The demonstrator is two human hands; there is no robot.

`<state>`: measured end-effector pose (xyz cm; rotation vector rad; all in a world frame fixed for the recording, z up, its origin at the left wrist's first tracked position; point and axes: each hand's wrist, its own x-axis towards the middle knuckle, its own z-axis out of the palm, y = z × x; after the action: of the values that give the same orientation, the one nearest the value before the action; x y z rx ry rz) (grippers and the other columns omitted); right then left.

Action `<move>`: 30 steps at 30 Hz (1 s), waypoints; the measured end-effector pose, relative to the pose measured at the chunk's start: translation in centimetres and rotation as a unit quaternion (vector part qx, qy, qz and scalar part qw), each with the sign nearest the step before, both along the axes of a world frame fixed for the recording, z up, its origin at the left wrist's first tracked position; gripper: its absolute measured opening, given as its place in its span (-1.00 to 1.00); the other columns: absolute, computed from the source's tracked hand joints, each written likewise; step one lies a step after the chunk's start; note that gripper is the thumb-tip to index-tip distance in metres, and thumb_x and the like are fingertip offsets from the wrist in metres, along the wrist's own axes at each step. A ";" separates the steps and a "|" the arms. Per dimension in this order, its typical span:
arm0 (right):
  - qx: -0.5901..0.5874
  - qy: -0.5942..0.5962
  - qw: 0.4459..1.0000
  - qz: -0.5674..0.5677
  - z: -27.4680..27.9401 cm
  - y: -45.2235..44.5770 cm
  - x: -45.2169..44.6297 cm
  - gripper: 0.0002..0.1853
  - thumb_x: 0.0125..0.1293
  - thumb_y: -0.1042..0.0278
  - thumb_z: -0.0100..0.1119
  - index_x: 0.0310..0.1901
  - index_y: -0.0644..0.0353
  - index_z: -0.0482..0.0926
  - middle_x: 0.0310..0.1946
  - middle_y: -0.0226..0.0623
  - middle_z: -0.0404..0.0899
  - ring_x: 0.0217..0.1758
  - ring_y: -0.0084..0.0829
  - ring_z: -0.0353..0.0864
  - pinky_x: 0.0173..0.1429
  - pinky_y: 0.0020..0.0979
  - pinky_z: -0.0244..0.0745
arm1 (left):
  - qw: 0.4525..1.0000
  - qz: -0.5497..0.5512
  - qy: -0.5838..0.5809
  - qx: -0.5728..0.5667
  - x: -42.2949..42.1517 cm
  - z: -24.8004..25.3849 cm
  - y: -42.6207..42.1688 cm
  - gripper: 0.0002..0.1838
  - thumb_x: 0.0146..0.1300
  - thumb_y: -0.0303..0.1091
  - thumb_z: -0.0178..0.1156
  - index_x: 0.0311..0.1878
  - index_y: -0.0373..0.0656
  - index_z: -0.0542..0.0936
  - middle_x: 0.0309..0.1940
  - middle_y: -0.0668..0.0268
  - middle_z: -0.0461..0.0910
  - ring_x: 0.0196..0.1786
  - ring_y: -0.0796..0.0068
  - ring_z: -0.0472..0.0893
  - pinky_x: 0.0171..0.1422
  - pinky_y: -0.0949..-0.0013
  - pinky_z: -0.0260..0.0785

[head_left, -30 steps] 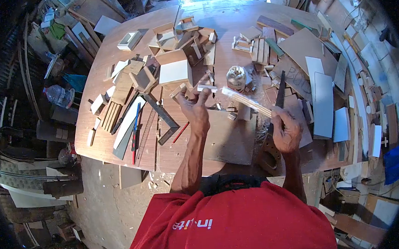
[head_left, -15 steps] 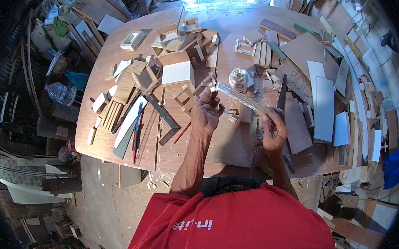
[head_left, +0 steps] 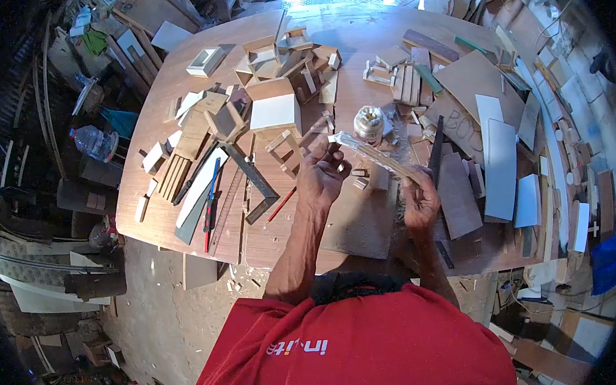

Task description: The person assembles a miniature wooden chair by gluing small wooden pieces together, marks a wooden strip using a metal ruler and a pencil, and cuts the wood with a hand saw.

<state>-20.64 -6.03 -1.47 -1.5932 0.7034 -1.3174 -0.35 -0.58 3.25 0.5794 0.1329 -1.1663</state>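
Observation:
My right hand (head_left: pixel 420 198) is closed around the lower end of a long, thin wooden stick (head_left: pixel 384 161). Its upper half looks coated with something white and glossy, possibly glue. The stick slants up and left toward my left hand (head_left: pixel 321 174), whose curled fingers pinch near a small pale wooden piece (head_left: pixel 332 139). At this size I cannot make out that piece's exact shape, nor whether the stick's tip touches it. Just beyond the stick stands a jar (head_left: pixel 369 123) with whitish, crusted contents. Small wood blocks (head_left: pixel 360 183) lie on the table below the stick.
Wooden boxes (head_left: pixel 275 113) crowd the table's middle. To the left lie a black square (head_left: pixel 259 195), a blue-and-red tool (head_left: pixel 212 205) and a red pencil (head_left: pixel 281 205). A handsaw blade (head_left: pixel 436 144) and board offcuts (head_left: pixel 497 167) are at the right.
The stick has turned slightly in my right hand and its white-coated face shows more. Both hands have shifted only a little.

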 end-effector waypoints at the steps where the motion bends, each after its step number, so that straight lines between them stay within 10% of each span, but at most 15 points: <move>1: 0.000 0.000 1.000 0.001 -0.5 -0.1 0.0 -0.73 0.35 0.61 0.07 0.07 0.36 0.53 0.02 -0.27 0.53 0.11 -0.47 0.48 0.22 -0.46 0.33 | 1.000 0.005 0.002 0.009 0.0 0.1 0.0 -0.82 0.35 -0.26 0.16 -0.15 -0.17 0.55 -0.27 0.34 0.57 -0.31 0.53 0.46 -0.06 0.25 0.31; 14: 0.024 -0.008 0.999 -0.024 -2.2 -1.5 -1.5 -0.75 0.34 0.57 0.12 0.04 0.35 0.55 0.00 -0.24 0.56 0.10 -0.43 0.50 0.19 -0.43 0.38 | 1.000 0.002 -0.022 0.007 0.9 -1.9 0.0 -0.87 0.34 -0.21 0.18 -0.17 -0.02 0.54 -0.38 0.44 0.58 -0.32 0.54 0.51 -0.05 0.26 0.28; 18: -0.095 0.189 0.968 -0.133 2.9 -5.4 -3.4 -0.75 0.21 0.59 0.14 -0.05 0.26 0.60 -0.13 -0.10 0.58 -0.06 -0.14 0.56 0.04 -0.27 0.44 | 0.988 0.043 -0.147 0.027 1.4 -2.5 1.2 -0.84 0.30 -0.29 0.23 -0.12 -0.06 0.52 -0.36 0.45 0.57 -0.31 0.59 0.49 -0.08 0.32 0.27; 21: -0.206 0.319 0.915 -0.139 8.3 -8.2 -2.6 -0.74 0.19 0.57 0.16 -0.06 0.22 0.61 -0.16 -0.08 0.56 -0.07 -0.04 0.53 0.01 -0.18 0.44 | 0.969 0.101 -0.215 0.074 0.8 -2.7 1.8 -0.41 0.20 -0.48 0.31 0.24 -0.18 0.26 -0.31 0.38 0.54 -0.26 0.57 0.51 -0.07 0.33 0.32; 30: -0.361 0.544 0.757 -0.003 13.3 -13.7 3.8 -0.73 0.20 0.52 0.06 -0.08 0.16 0.64 -0.12 -0.18 0.56 -0.03 -0.11 0.57 -0.03 -0.07 0.50 | 0.933 0.124 -0.326 0.090 -0.4 -4.1 4.5 -0.33 0.21 -0.47 0.32 0.30 -0.29 0.18 -0.29 0.32 0.55 -0.31 0.60 0.50 -0.20 0.50 0.36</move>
<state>-16.82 -19.76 11.79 -3.0574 0.8925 -0.5094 -0.74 3.89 -0.80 1.0542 -0.2545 -0.6722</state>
